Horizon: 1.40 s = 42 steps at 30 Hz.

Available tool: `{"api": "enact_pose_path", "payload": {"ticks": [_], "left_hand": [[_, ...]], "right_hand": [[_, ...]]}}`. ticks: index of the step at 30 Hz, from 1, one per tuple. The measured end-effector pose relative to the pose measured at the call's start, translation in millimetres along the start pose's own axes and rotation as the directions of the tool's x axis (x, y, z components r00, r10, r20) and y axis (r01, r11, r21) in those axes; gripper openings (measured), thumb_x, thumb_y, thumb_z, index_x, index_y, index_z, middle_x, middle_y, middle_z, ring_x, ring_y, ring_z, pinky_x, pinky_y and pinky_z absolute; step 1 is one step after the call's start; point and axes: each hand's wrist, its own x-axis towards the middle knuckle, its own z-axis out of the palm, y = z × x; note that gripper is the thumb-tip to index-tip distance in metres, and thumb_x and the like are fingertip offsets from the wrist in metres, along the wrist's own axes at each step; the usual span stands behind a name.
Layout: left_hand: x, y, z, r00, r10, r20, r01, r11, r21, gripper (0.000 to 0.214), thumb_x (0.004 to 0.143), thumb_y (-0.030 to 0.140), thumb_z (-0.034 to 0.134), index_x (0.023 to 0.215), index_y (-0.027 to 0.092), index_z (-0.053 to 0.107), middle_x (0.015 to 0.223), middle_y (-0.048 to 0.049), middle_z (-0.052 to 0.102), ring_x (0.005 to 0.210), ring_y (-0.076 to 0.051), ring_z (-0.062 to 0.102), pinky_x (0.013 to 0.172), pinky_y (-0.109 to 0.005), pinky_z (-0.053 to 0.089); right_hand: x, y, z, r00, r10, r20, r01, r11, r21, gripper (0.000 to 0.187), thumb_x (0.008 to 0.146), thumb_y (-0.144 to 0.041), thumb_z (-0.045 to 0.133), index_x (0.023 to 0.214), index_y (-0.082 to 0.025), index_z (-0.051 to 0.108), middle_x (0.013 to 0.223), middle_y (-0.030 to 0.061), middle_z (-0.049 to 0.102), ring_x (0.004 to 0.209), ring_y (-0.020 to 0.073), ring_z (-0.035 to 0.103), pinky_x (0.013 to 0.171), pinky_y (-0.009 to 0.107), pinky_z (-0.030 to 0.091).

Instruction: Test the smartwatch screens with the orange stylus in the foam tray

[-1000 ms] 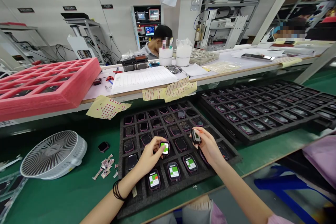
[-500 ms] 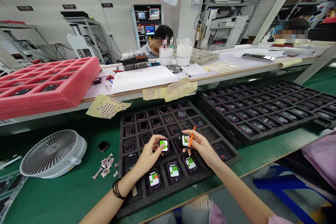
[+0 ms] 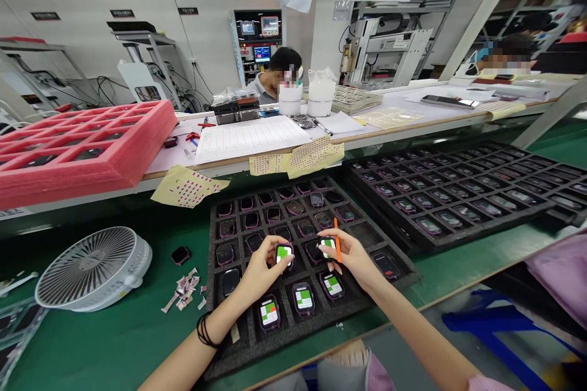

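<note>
A black foam tray (image 3: 220,342) with rows of small smartwatch bodies lies in front of me on the green mat. My left hand (image 3: 259,272) pinches a lit watch body (image 3: 284,253) with a green and white screen, just over a tray cell. My right hand (image 3: 351,256) grips a second lit watch body (image 3: 327,247) together with a thin orange stick (image 3: 338,247). Three more lit watches (image 3: 302,298) sit in the tray's near row, below both hands. The farther cells hold dark-screened watches (image 3: 274,214).
A white round fan (image 3: 92,266) lies at the left, with paper scraps (image 3: 186,293) and a loose watch body (image 3: 180,255) beside it. A second black tray (image 3: 458,195) is at the right, a pink foam tray (image 3: 82,146) on the raised bench. Two people sit behind.
My right hand turned its watch screen-up, brought the orange stick into view and moved left toward the left hand. My left hand shifted its watch slightly up the tray.
</note>
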Motion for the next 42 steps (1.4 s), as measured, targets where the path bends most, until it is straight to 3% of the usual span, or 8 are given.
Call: {"api": "enact_pose_path", "payload": {"ticks": [5, 9, 19, 23, 27, 31, 36, 42], "left_hand": [[0, 2, 0.6, 0.999, -0.042, 0.019, 0.043, 0.997, -0.059, 0.024, 0.084, 0.04, 0.054, 0.094, 0.018, 0.051, 0.072, 0.0012, 0.048, 0.059, -0.01, 0.047, 0.049, -0.019, 0.042], [-1, 7, 0.1, 0.998, -0.063, 0.022, 0.065, 0.994, -0.09, 0.027, 0.085, 0.044, 0.05, 0.092, 0.018, 0.052, 0.069, 0.0016, 0.047, 0.06, -0.011, 0.048, 0.047, -0.019, 0.041], [2, -8, -0.7, 1.0, -0.005, 0.004, 0.006, 0.992, -0.124, 0.031, 0.086, 0.034, 0.05, 0.113, 0.021, 0.045, 0.102, -0.0064, 0.057, 0.072, -0.014, 0.058, 0.058, -0.024, 0.045], [3, -10, 0.1, 1.0, 0.019, -0.017, -0.021, 0.995, -0.101, 0.033, 0.084, 0.03, 0.054, 0.114, 0.02, 0.044, 0.103, -0.0065, 0.057, 0.076, -0.014, 0.058, 0.068, -0.028, 0.048], [3, -7, -0.4, 0.999, 0.022, -0.035, -0.023, 0.999, -0.023, 0.033, 0.081, 0.028, 0.058, 0.11, 0.02, 0.045, 0.103, -0.0065, 0.057, 0.08, -0.015, 0.057, 0.065, -0.025, 0.046], [2, -4, -0.7, 0.999, 0.014, -0.047, -0.013, 1.0, 0.002, 0.031, 0.079, 0.029, 0.06, 0.105, 0.019, 0.046, 0.098, -0.0053, 0.058, 0.082, -0.016, 0.057, 0.064, -0.024, 0.043], [1, -4, 0.1, 0.999, -0.017, -0.042, 0.015, 0.999, -0.047, 0.024, 0.081, 0.034, 0.058, 0.097, 0.019, 0.048, 0.084, -0.0016, 0.056, 0.071, -0.013, 0.054, 0.058, -0.022, 0.042], [1, 1, -1.3, 0.997, -0.064, -0.038, 0.061, 0.997, -0.053, 0.024, 0.083, 0.042, 0.053, 0.087, 0.019, 0.05, 0.072, 0.0023, 0.049, 0.06, -0.01, 0.047, 0.047, -0.019, 0.037]], "right_hand": [[1, 2, -1, 1.0, 0.011, 0.006, -0.011, 1.0, 0.011, 0.034, 0.072, -0.045, 0.067, 0.094, -0.019, 0.062, 0.063, -0.0044, 0.051, 0.035, 0.0078, 0.051, 0.028, 0.018, 0.029], [-1, -1, 2, 0.999, 0.001, 0.048, -0.003, 0.999, 0.032, 0.035, 0.079, -0.047, 0.061, 0.102, -0.021, 0.062, 0.06, -0.0046, 0.051, 0.04, 0.0102, 0.055, 0.032, 0.019, 0.035], [0, 2, 2, 0.984, -0.02, 0.177, 0.01, 0.998, 0.056, 0.044, 0.08, -0.035, 0.063, 0.121, -0.027, 0.052, 0.096, 0.0024, 0.057, 0.067, 0.0147, 0.066, 0.055, 0.027, 0.053], [-1, 2, 2, 0.983, -0.022, 0.182, 0.014, 0.999, 0.043, 0.053, 0.074, -0.028, 0.069, 0.123, -0.026, 0.049, 0.088, 0.0008, 0.059, 0.07, 0.0153, 0.066, 0.057, 0.026, 0.052], [0, 0, 2, 0.987, -0.012, 0.161, 0.009, 1.0, 0.017, 0.055, 0.07, -0.027, 0.072, 0.12, -0.022, 0.052, 0.076, 0.0002, 0.06, 0.07, 0.0167, 0.065, 0.049, 0.022, 0.047], [1, -1, 1, 0.997, -0.027, 0.069, 0.029, 0.999, -0.026, 0.046, 0.07, -0.031, 0.072, 0.113, -0.019, 0.058, 0.066, -0.002, 0.056, 0.056, 0.0126, 0.06, 0.041, 0.02, 0.04], [2, 0, 0, 1.0, 0.001, -0.023, -0.001, 0.999, -0.038, 0.038, 0.071, -0.041, 0.069, 0.102, -0.018, 0.063, 0.064, -0.0027, 0.055, 0.041, 0.0062, 0.048, 0.037, 0.019, 0.035], [1, -2, 0, 0.998, 0.015, -0.055, -0.017, 1.0, -0.024, 0.035, 0.069, -0.045, 0.07, 0.093, -0.019, 0.067, 0.065, -0.0017, 0.053, 0.044, 0.0061, 0.039, 0.034, 0.018, 0.035]]}}
